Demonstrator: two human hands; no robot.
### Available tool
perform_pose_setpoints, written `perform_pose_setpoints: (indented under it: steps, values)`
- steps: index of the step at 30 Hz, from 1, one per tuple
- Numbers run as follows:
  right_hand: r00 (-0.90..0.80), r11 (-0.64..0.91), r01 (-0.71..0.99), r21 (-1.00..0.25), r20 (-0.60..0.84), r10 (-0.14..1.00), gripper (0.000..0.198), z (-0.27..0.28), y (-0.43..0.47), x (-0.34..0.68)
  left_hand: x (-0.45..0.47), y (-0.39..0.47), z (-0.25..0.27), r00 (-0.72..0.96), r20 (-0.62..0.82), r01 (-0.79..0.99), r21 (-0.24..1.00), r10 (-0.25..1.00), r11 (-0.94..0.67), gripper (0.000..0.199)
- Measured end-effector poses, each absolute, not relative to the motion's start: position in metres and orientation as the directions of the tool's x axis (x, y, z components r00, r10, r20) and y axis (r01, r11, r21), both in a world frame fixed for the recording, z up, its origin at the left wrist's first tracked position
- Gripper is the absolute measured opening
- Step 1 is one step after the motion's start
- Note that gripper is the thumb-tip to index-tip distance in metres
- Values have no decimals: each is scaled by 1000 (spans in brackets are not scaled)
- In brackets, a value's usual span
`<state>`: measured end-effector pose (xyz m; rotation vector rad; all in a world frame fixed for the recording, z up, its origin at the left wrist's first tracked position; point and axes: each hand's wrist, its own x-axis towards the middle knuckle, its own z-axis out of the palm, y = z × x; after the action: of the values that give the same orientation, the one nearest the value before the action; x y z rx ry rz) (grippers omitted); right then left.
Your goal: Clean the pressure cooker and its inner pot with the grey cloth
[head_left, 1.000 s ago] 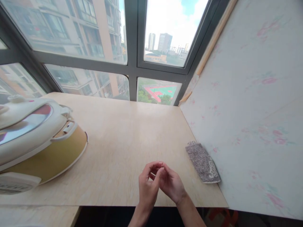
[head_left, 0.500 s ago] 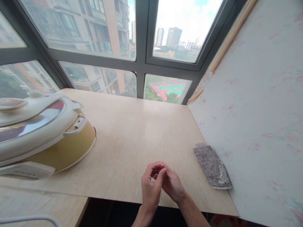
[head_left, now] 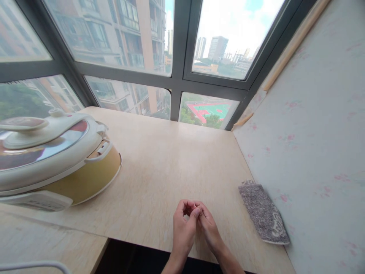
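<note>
My left hand and my right hand meet over the near part of the pale countertop, close to its front edge. Their fingers are curled, and the fingertips press together. A small gap shows between the left thumb and forefinger. What lies inside the fingers, if anything, is hidden. Nearest to the right hand, but apart from it, a folded grey-brown cloth with a pale pattern lies by the wall. Neither hand touches it.
At left stands a large electric cooking pot with a white lid and yellow-green base. Below it, a white cable lies on a lower surface. Grey-framed windows close off the back; a flower-patterned wall bounds the right.
The whole view has shifted slightly, so pot, windows and cloth appear farther right. My hands stay together, with the right fingers now a little more bent against the left.
</note>
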<state>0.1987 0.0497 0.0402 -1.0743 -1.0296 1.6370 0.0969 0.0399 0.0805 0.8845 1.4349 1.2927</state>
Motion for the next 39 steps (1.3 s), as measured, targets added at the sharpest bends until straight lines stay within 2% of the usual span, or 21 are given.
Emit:
perform_pose_setpoints:
  steps: [7,10,16,25,31,35,39]
  values:
    - [-220,-308,-290,-906,-250,943,45,38,45,190,94,44,75,-235,-241,-188,962,942,199,18]
    - [-215,-328,-266,-906,-276,937,49,38,43,188,93,42,72,-239,-267,-208,953,933,220,17]
    - [-187,-350,-193,-917,-316,930,59,30,39,179,91,34,65,-330,-271,-166,960,904,226,15]
    - [-144,-393,-173,-903,-372,917,64,37,26,145,70,23,60,-369,-268,-166,961,890,220,7]
    - [-176,-429,-179,-885,-401,899,60,45,22,127,55,18,62,-360,-283,-156,958,889,242,5]
    - [-143,-397,-151,-905,-377,915,54,42,22,121,46,18,67,-348,-254,-114,967,902,229,8]
    - [-149,-429,-138,-893,-409,900,55,35,30,120,42,19,69,-351,-224,-103,974,909,201,9]
